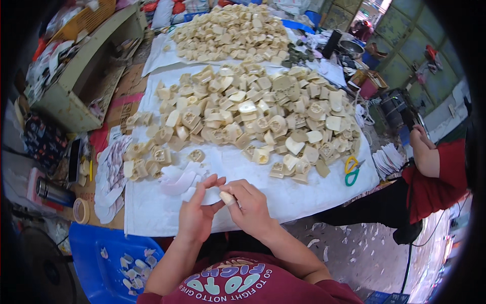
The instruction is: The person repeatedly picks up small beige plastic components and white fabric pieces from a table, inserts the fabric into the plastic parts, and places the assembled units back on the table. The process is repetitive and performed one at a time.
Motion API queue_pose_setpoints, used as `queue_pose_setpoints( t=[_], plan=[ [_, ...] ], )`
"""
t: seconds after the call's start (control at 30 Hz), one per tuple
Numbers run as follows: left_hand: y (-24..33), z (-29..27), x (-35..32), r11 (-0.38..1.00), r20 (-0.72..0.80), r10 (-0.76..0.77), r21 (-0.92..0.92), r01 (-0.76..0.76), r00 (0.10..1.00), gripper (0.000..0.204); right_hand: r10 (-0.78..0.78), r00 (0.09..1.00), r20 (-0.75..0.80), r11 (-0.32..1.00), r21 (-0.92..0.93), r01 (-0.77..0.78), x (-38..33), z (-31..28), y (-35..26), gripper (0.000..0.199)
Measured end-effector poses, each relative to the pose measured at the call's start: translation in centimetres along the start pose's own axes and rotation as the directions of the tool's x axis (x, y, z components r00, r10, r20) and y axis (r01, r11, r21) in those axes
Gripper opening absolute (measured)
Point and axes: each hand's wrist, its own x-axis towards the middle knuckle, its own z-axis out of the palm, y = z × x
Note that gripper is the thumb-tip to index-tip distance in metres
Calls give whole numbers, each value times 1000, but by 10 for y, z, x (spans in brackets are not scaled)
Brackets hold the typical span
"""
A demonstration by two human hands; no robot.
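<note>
My left hand (196,210) is raised over the near edge of the cloth-covered table, its fingers apart and loosely curved toward the other hand. Close beside it, my right hand (248,205) is closed with the fingertips pinched together; what they hold, if anything, is too small to make out. A cream-coloured covering or small piece (228,198) shows at that hand's thumb. Between and behind the hands is a white thin cut-out (210,195); whether fingers grip it is unclear. Pale lavender curved cut-outs (177,181) lie just beyond my left hand. A single hollow cream piece (196,155) rests farther back.
Heaps of hollow cream moulded pieces (243,109) cover the table's middle and back. Scissors (352,171) with yellow and green handles lie right. Left are stacked cut-outs (111,177), a tape roll (81,210) and a thermos (53,191). A blue tub (91,253) stands below; another person (435,177) is at right.
</note>
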Motion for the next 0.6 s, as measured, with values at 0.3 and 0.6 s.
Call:
queue_pose_setpoints(
  t=[0.3,0.6],
  plan=[
    [13,1,14,997,-126,67,31,-64,990,37,-21,994,-108,842,-538,-41,43,-37,80,28],
    [6,-5,44,983,-78,9,-181,-23,997,35,-27,988,154,849,-518,104,-21,-33,90,36]
  ],
)
